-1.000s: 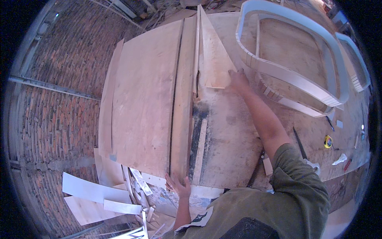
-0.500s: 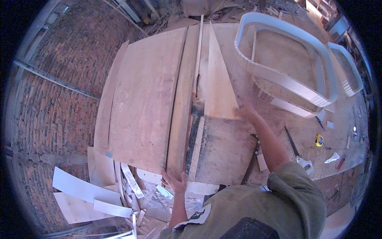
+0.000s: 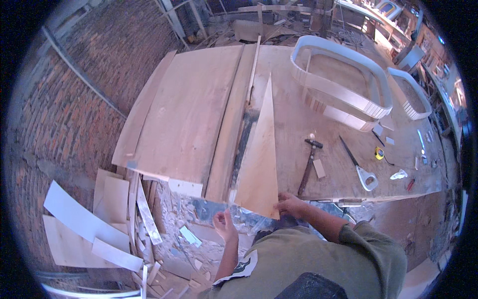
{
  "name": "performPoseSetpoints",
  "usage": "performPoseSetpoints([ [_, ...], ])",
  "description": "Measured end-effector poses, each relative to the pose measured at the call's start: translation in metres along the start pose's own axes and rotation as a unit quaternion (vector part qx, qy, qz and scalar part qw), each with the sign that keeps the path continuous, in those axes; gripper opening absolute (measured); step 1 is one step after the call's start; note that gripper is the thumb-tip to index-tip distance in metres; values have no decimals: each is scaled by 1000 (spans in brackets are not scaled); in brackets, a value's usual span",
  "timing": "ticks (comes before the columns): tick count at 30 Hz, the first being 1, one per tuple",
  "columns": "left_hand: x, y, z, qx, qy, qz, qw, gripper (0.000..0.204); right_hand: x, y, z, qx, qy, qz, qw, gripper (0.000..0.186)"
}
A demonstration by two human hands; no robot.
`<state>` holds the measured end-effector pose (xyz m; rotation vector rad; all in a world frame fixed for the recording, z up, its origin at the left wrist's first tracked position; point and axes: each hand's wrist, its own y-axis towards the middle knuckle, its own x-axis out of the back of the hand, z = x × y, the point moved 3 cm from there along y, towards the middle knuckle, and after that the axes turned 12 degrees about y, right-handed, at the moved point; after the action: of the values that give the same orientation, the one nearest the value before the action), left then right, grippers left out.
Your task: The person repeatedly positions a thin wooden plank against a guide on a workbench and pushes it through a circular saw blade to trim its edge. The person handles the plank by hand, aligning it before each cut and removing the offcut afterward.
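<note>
Triangular board (image 3: 261, 162) spans the centre, corner pinched by the right hand (image 3: 290, 204); left hand (image 3: 225, 226) loosely spread; hammer (image 3: 307, 169) right of centre, rounded frame (image 3: 339, 93) upper right.

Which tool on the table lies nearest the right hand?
The hammer, handle end toward the right hand gripping the triangular board; the white-handled saw and yellow tape measure lie farther right.

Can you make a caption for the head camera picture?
Right hand holds a triangular wooden sheet near a hammer and handsaw.
</note>
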<state>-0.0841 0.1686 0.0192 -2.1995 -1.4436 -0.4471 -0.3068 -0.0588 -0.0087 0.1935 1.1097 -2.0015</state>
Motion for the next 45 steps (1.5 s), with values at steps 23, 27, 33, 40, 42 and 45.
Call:
performPoseSetpoints([
  [23, 180, -129, 91, 180, -330, 119, 919, 57, -99, 77, 32, 135, -116, -105, 978, 73],
  [27, 192, -155, 95, 192, -262, 122, 938, 61, -95, 94, 41, 140, -130, -88, 978, 83],
  [33, 147, -180, 96, 238, -297, 92, 920, 62, -93, 100, 49, 210, -224, -45, 951, 85],
  [40, 103, -183, 91, 264, -354, 39, 897, 64, -75, 131, 73, 245, -449, -121, 851, 91],
  [42, 92, -185, 89, 264, -310, -7, 913, 64, -73, 136, 75, 263, -470, -120, 834, 93],
  [45, 89, -184, 102, 286, -318, -33, 903, 64, -74, 140, 76, 241, -469, -105, 843, 95],
])
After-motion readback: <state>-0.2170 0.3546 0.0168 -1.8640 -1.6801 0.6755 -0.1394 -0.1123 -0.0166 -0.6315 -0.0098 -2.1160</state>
